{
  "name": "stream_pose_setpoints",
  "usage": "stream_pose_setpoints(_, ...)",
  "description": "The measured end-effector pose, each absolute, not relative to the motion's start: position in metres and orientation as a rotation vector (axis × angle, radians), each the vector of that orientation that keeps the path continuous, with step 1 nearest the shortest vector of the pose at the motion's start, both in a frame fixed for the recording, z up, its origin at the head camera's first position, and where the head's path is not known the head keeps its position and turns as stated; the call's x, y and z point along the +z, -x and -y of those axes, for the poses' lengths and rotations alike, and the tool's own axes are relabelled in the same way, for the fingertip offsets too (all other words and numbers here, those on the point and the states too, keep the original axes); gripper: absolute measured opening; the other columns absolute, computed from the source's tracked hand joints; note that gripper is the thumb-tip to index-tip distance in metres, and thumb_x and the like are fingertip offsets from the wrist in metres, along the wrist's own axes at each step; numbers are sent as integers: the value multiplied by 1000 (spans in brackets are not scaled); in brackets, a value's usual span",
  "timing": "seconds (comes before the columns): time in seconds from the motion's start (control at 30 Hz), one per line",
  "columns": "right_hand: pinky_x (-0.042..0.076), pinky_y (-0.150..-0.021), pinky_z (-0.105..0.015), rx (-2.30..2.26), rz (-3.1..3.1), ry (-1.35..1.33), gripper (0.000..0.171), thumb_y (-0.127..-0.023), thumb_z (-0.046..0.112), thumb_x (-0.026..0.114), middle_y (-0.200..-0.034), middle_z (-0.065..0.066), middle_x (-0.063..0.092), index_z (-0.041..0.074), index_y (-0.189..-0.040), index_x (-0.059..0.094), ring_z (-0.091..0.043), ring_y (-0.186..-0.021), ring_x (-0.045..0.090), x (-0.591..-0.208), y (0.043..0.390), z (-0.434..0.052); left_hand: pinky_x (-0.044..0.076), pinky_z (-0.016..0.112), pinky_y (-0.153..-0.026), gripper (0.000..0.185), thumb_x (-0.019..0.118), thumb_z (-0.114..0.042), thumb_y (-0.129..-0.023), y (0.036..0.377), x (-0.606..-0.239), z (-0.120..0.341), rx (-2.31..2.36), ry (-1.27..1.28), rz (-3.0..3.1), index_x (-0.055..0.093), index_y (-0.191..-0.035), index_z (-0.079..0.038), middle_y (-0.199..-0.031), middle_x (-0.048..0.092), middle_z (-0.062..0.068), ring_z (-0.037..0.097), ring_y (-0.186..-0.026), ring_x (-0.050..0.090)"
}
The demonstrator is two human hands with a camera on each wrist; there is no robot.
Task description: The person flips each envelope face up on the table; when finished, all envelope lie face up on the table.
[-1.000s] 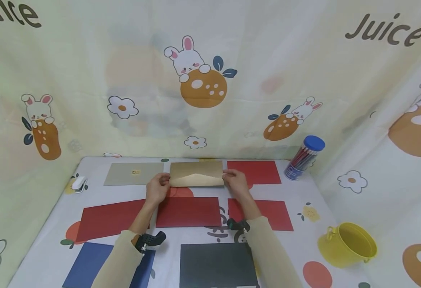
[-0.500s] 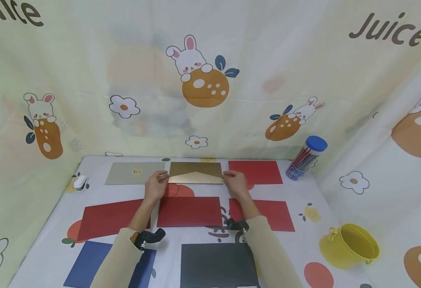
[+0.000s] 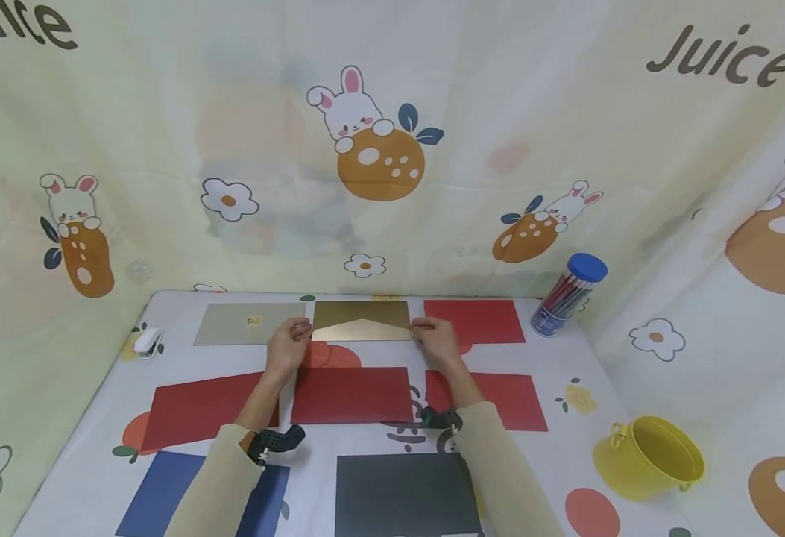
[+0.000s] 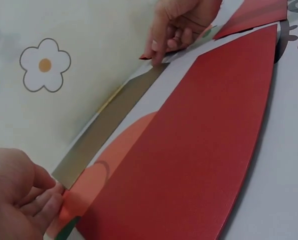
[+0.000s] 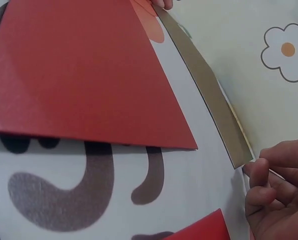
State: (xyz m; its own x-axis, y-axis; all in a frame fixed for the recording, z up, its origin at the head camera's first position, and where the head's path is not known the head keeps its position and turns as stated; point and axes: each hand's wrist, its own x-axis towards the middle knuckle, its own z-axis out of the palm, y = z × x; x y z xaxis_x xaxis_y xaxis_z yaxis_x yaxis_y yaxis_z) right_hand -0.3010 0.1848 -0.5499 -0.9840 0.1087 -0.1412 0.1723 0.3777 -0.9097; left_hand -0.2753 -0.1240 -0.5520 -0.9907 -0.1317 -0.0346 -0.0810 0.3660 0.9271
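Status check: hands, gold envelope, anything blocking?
Left hand and right hand at the gold envelope ends, fingertips on its corners. Envelope flat on table. Nothing in the way.

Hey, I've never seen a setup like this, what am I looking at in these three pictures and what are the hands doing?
A person works at a table wearing three cameras: one on the head looking down, one on each wrist looking along that hand. Coloured envelopes lie in rows, with a yellow pot and a pencil tube at the right. The left hand and right hand each touch one end of the gold envelope, which lies flat. Whether fingers pinch it is hard to tell.
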Motion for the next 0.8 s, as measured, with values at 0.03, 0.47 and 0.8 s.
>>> stream_pose_setpoints(0.03,53,-73,-29,-1705,-2562,-256,27,-99,17,64,-107,-11,71,6,-123,70,-26,-90,64,-550,300,-186,53,44,-98,37,57,0,-98,276,-552,124,-1721,-199,2558,58,-135,0,-131,65,21,32,-122,63)
stream_pose_setpoints(0.47,55,-76,-37,-1740,-2705,-287,32,-101,24,62,-115,-15,68,10,-129,66,-33,-96,65,-536,285,-258,54,41,-97,36,60,-2,-99,279,-549,76,-1926,-16,2410,56,-134,2,-126,67,22,33,-113,68)
stream_pose_setpoints(0.8,50,-79,-27,-1571,-2813,-595,35,-102,21,57,-126,-16,66,7,-134,63,-28,-106,64,-536,277,-338,46,40,-107,49,56,0,-100,280,-548,-5,-2395,324,2341,42,-147,3,-145,51,26,35,-133,53)
